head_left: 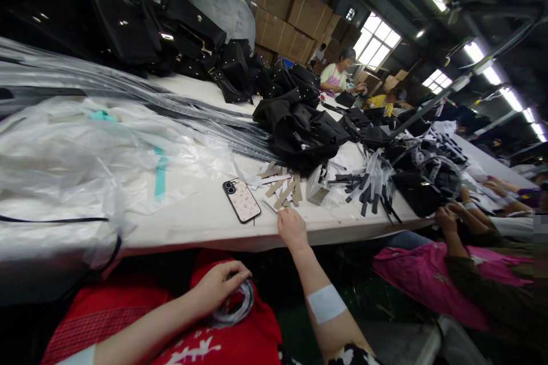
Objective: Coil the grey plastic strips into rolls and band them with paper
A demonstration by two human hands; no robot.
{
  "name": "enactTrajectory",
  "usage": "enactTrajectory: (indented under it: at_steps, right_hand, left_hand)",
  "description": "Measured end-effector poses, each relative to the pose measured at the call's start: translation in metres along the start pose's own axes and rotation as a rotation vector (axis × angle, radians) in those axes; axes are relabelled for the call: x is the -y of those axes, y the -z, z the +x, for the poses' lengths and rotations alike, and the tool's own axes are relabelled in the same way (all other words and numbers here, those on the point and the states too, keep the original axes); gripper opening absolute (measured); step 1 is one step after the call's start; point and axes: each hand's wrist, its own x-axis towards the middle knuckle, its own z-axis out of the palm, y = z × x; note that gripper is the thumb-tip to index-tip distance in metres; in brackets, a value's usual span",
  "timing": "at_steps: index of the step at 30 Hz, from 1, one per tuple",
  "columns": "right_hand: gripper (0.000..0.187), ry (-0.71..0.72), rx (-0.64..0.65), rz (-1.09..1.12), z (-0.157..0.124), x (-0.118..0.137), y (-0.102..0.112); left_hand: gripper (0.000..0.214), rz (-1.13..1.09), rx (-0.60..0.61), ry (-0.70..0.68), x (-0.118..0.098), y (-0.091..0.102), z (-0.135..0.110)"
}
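Note:
My left hand [226,282] rests on my lap over the red apron [261,322], its fingers curled round a roll of clear plastic tape or strip [246,305]. At the table edge, my right hand [293,228] is closed with its fingertips together. A thin pale sliver [269,206] shows just beyond those fingertips; whether they grip it is unclear. Beige and white card strips [282,187] lie in a loose heap ahead of that hand. To its left is a phone in a patterned case [243,202], lying flat on the white table [192,222].
Clear plastic sheeting [77,165] covers the table's left side. Black bags [299,125] pile up behind the card strips. Dark strips [368,188] and a small box [317,185] are right of them. A co-worker's hand [446,219] is at the right, by a black bag.

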Motion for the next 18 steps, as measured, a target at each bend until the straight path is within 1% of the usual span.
enactTrajectory:
  at_steps: [4,6,8,9,10,11,12,14,16,17,18]
  right_hand:
    - [0.019,-0.099,-0.103,0.104,0.003,-0.007,-0.002]
    - [0.020,-0.173,-0.169,0.211,0.002,-0.009,0.002]
    - [0.020,-0.265,-0.213,0.426,-0.002,-0.007,0.012]
    - [0.020,-0.308,-0.206,0.584,-0.005,-0.004,0.019]
    - [0.021,-0.340,-0.171,0.767,-0.010,-0.001,0.027]
    - [0.024,-0.354,-0.103,0.958,-0.017,0.003,0.037]
    - [0.027,-0.349,-0.004,1.140,-0.024,0.008,0.048]
    - [0.032,-0.286,0.246,1.431,-0.042,0.016,0.072]
    - [0.042,-0.175,0.511,1.612,-0.059,0.021,0.095]
    - [0.051,-0.116,0.624,1.676,-0.067,0.023,0.104]
    - [0.063,-0.065,0.706,1.725,-0.075,0.024,0.111]
  left_hand:
    - [0.048,-0.014,-0.020,-0.034,0.003,0.001,0.000]
    - [0.047,-0.016,-0.023,-0.038,0.004,0.002,-0.001]
    - [0.046,-0.011,-0.035,-0.052,0.004,0.002,-0.001]
    - [0.046,-0.006,-0.041,-0.059,0.003,0.002,-0.001]
    - [0.046,-0.001,-0.044,-0.063,0.003,0.003,-0.002]
    - [0.046,0.002,-0.040,-0.062,0.001,0.003,-0.002]
    - [0.046,0.001,-0.028,-0.056,0.000,0.003,-0.002]
    - [0.047,-0.017,0.004,-0.035,-0.002,0.003,-0.003]
    - [0.049,-0.046,0.028,-0.013,-0.003,0.003,-0.003]
    - [0.049,-0.060,0.033,-0.003,-0.002,0.003,-0.003]
    - [0.050,-0.073,0.033,0.008,-0.002,0.002,-0.003]
